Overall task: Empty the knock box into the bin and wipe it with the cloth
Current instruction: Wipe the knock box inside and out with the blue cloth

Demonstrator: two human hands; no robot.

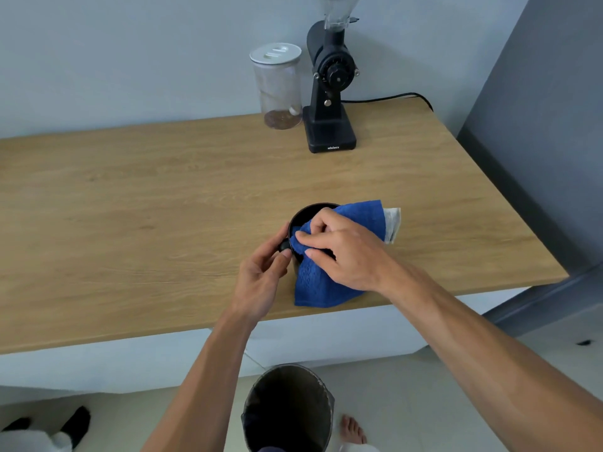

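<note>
Head view: the wooden table [163,190] fills most of the frame, and near its front edge sits the black knock box [301,214], with the bin [290,409] standing on the floor just below and in front of that edge. A coffee grinder [329,93] and a clear jar [277,86] stand well apart at the back by the wall.

The blue cloth [326,282] is draped over the knock box, one part pushed down inside and a long flap hanging over the near side onto the table. The right hand [342,249] is closed on the cloth, its fingers pressing it into the box. The left hand [264,272] is curled around the box's left side, thumb and fingers pinching a small black knob there to steady it.

The likeliest trouble, as I judge it, is the box's place so near the table's edge: a hard wiping push toward the body could slide or tip it off, into the bin or onto the floor, if the left hand's light pinch slips. The hanging flap could also snag and drag the box along. Whether grounds remain inside I cannot tell; any left could smear onto the table.
</note>
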